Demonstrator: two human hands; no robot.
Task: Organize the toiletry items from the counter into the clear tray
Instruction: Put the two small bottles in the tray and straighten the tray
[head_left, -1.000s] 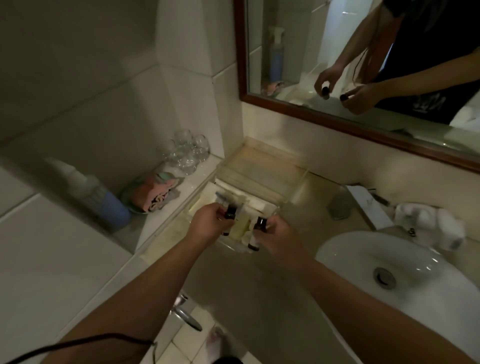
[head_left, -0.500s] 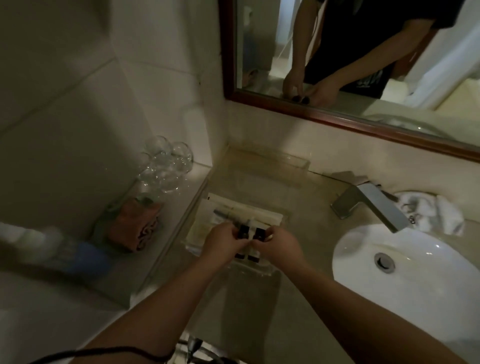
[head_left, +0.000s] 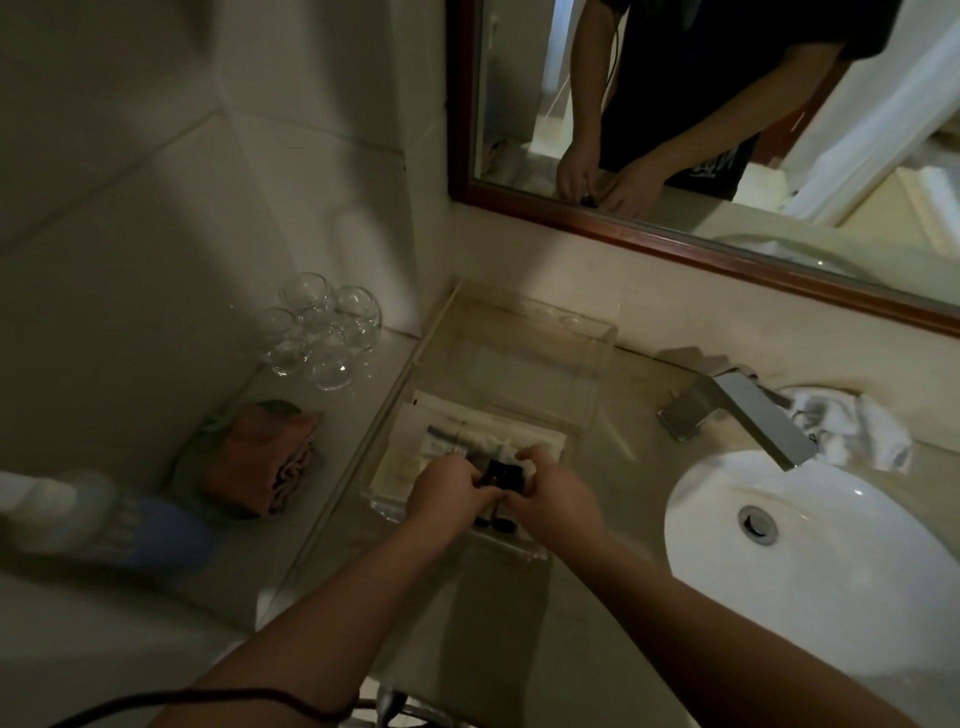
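Both hands have closed together since the earlier frame. Head view: left hand (head_left: 451, 480) and right hand (head_left: 556, 496), each grip pinching black-capped bottles (head_left: 501, 474) over clear tray (head_left: 519, 550), near surface's front edge. Risk: crowded bottles toppling onto sachets (head_left: 467, 434).

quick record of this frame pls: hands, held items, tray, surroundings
left hand: pinching a small dark-capped bottle over the tray
right hand: on a second dark-capped bottle beside it
clear plastic tray: on beige counter, holds flat white sachets
left ledge: cluster of clear glasses, folded pink cloth
right: white oval basin, square metal tap
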